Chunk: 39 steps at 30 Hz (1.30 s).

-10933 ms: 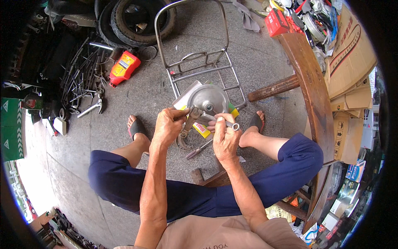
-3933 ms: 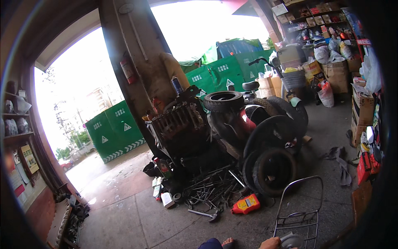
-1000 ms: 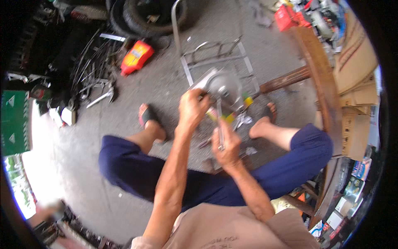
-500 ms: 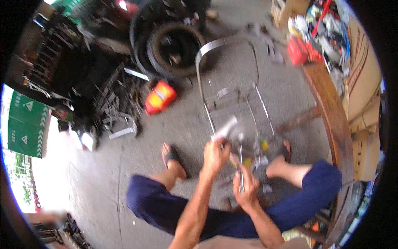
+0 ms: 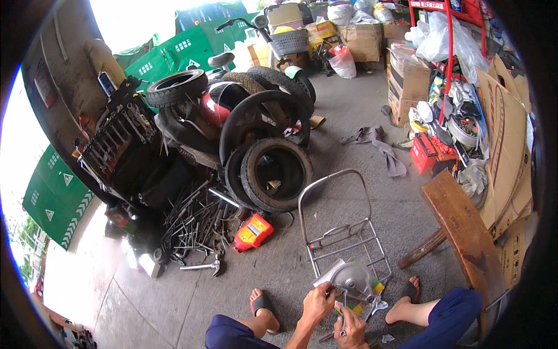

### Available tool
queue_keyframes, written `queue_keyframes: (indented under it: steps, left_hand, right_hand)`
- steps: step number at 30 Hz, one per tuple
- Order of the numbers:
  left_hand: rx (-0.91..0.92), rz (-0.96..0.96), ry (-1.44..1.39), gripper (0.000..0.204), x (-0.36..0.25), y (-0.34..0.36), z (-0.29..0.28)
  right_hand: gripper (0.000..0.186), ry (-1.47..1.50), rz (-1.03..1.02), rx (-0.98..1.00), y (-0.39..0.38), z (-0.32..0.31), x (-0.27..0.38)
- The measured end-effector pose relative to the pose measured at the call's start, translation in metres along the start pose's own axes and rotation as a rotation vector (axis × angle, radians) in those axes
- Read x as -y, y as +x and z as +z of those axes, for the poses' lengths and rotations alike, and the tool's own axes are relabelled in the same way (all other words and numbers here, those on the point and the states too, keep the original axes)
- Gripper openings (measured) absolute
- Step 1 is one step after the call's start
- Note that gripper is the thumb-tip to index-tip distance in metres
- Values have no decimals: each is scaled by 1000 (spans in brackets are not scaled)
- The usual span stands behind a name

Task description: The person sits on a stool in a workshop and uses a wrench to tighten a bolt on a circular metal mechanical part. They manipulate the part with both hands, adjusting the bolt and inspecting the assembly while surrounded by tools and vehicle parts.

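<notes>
A round silver metal part (image 5: 353,278), like a wheel hub or brake cover, rests at the near end of a metal-tube rack frame (image 5: 372,205) on the ground between my feet. My left hand (image 5: 317,305) is closed at its lower left edge, fingers pinched on a small dark piece that I cannot make out. Below the part, my right hand (image 5: 352,330) grips a silver wrench (image 5: 344,303). The wrench's upper end reaches up to the metal part; its lower ring end shows by my fingers. Yellow and green scraps lie beneath the part.
A wooden bench (image 5: 459,224) stands at my right. Ahead are stacked tyres (image 5: 276,200), a red and yellow box-like device (image 5: 253,231), a hammer (image 5: 203,266) and a heap of metal tools (image 5: 189,224). A red battery-like box (image 5: 424,152) and cardboard (image 5: 505,151) lie to the right.
The view has tilted up, so the hands and metal part appear lower and more of the far yard shows. Both hands stay at the part, the wrench still in my right hand.
</notes>
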<state>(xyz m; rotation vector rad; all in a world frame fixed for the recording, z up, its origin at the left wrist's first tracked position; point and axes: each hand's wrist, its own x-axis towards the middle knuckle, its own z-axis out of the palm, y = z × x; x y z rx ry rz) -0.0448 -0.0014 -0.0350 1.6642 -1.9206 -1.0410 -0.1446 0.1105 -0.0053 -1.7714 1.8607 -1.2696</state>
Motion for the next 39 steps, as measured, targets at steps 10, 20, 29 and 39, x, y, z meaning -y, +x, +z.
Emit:
queue_keyframes:
  steps: [10, 20, 29, 39]
  left_hand:
    - [-7, 66, -13, 22, -9, -1, -3]
    - [-59, 104, -236, 15, 19, 6, 18]
    - [-33, 33, -149, 15, -2, 1, 3]
    - [9, -34, -234, 15, 3, 3, 4]
  right_hand:
    - [29, -134, -113, 62, 23, -14, -18]
    - [42, 269, 348, 331, 98, -23, -83]
    - [33, 413, 647, 33, 56, -36, -59]
    - [22, 65, 84, 25, 7, -16, -18]
